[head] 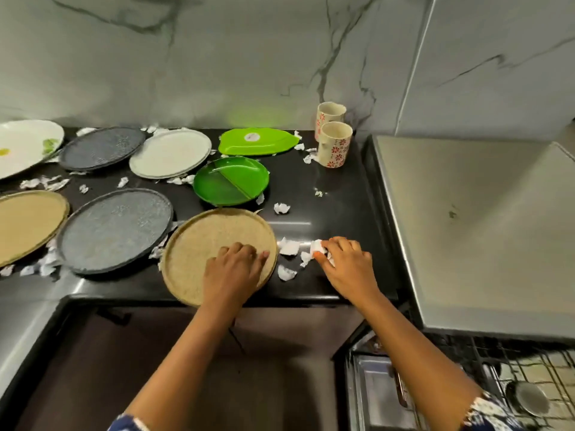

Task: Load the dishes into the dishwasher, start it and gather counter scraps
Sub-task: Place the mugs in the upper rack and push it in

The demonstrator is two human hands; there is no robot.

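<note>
Head view: my left hand (233,269) rests on the tan plate (199,244) at the counter (342,197) edge, fingers bent, and I cannot tell if it grips. My right hand (345,262) pinches a scrap (317,245) just beside the plate. Other plates (115,228), cups (334,144) and loose scraps (286,272) lie out, and the partly seen rack (529,368) holds little, so I judge it barely started.

Both arms stretched forward, forearms bare, roughly parallel. The left hand (236,269) is palm-down, fingers loosely bent, fingertips and thumb resting on what's under it. The right hand (345,259) sits near it, also palm-down, fingers curled in and pinching a white paper scrap (317,246).
</note>
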